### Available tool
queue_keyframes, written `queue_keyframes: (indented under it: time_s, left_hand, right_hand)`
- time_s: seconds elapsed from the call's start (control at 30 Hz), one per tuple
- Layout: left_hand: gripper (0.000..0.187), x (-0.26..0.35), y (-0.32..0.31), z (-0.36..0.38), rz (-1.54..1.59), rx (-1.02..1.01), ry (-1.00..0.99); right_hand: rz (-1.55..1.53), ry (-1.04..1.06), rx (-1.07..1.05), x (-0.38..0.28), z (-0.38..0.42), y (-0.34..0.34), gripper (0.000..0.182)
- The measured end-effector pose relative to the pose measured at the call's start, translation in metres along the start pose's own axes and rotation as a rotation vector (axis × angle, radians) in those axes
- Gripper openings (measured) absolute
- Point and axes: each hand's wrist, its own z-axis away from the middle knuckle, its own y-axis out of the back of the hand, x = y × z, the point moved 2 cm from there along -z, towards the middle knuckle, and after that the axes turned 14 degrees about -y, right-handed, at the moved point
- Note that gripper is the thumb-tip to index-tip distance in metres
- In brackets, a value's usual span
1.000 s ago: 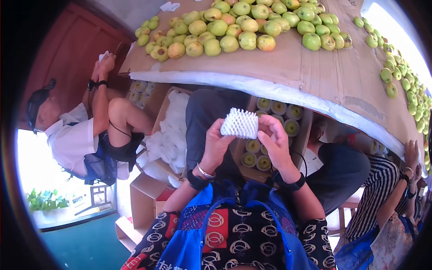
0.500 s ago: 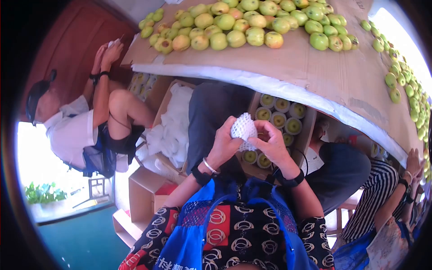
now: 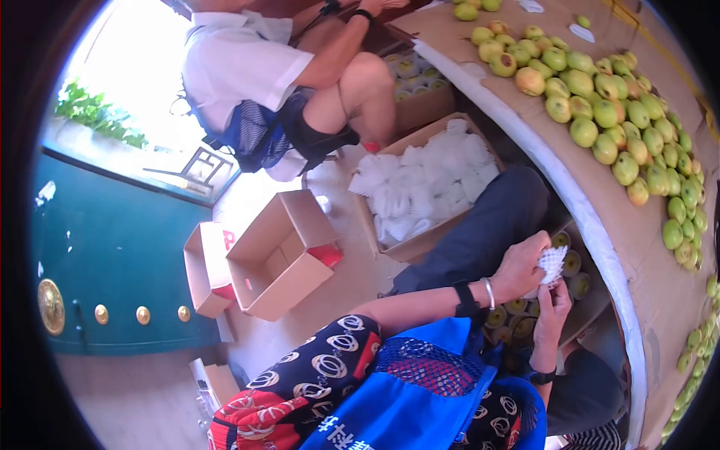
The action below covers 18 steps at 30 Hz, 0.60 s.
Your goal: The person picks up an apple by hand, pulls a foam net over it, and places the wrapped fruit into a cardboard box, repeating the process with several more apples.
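A white foam net sleeve point(image 3: 553, 264) is held between my two hands over a box of apples. My left hand point(image 3: 519, 268), with a bracelet and a black band at the wrist, is closed around its left side. From below, my right hand point(image 3: 553, 306) pinches the sleeve's lower edge between thumb and fingers. Whether a fruit sits inside the net I cannot make out. Partly covered by my hands and the table edge, the box beneath holds apples in pale sleeves point(image 3: 579, 285).
Yellow-green apples point(image 3: 592, 97) lie across the cardboard-covered table point(image 3: 510, 101). A carton of white foam nets point(image 3: 427, 184) stands left of my knee. Opened cardboard boxes point(image 3: 289, 259) rest on the floor. Another person point(image 3: 247, 67) sits at the upper left, beside a box of wrapped fruit point(image 3: 420, 82).
My view has swung left, so the table, hands and net appear farther right and the floor boxes show more. Both hands still hold the net, their fingers slightly shifted.
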Motion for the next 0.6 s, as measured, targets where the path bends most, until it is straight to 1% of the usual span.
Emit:
queue_keyframes:
  time_s: [0.03, 0.07, 0.13, 0.17, 0.2, 0.27, 0.3, 0.37, 0.4, 0.47, 0.5, 0.53, 0.57, 0.6]
  left_hand:
    - [0.028, 0.0, 0.002, -0.003, 0.003, 0.032, 0.014]
    - [0.028, -0.003, 0.002, -0.004, 0.002, 0.035, 0.019]
    - [0.029, -0.007, -0.001, -0.006, -0.015, -0.012, 0.041]
    - [0.028, -0.009, -0.002, -0.005, 0.002, 0.041, 0.036]
    - [0.028, -0.01, -0.002, -0.005, 0.005, 0.04, 0.036]
    - [0.03, -0.012, -0.001, -0.006, -0.019, 0.066, 0.077]
    - [0.03, -0.012, -0.001, -0.006, -0.02, 0.066, 0.077]
    - [0.036, -0.008, -0.005, -0.003, 0.174, -0.01, 0.111]
    - [0.036, -0.001, -0.003, -0.001, 0.186, -0.018, 0.113]
    - [0.041, 0.019, -0.005, 0.0, 0.383, -0.262, 0.192]
    - [0.041, 0.018, -0.011, 0.005, 0.546, -0.292, 0.284]
    - [0.041, 0.014, -0.021, 0.014, 0.713, -0.336, 0.383]
    - [0.037, 0.01, -0.027, 0.017, 0.713, -0.285, 0.361]
    - [0.034, 0.004, -0.029, 0.018, 0.701, -0.233, 0.34]
  right_hand:
    - [-0.106, -0.083, -0.078, 0.001, 0.003, 0.002, 0.015]
    - [-0.104, -0.088, -0.081, 0.0, 0.004, -0.002, 0.015]
    - [-0.063, -0.054, -0.059, -0.012, 0.008, -0.015, 0.018]
    - [0.03, -0.017, -0.044, -0.011, 0.006, -0.015, 0.02]
    - [0.031, -0.017, -0.041, -0.012, 0.005, -0.017, 0.02]
    - [0.092, 0.087, 0.072, -0.017, 0.004, -0.019, 0.017]
    - [0.192, 0.132, 0.143, -0.015, 0.0, -0.008, 0.015]
    - [0.441, 0.241, 0.321, -0.019, -0.01, 0.019, 0.013]
    - [0.445, 0.236, 0.334, -0.021, -0.01, 0.021, 0.013]
    - [0.617, 0.338, 0.576, -0.035, -0.009, 0.03, 0.017]
    - [0.704, 0.335, 0.664, -0.035, -0.006, 0.036, 0.021]
    - [0.652, 0.276, 0.659, -0.041, -0.001, 0.036, 0.022]
    - [0.729, 0.339, 0.666, -0.036, -0.003, 0.043, 0.023]
    - [0.708, 0.317, 0.662, -0.035, -0.003, 0.044, 0.024]
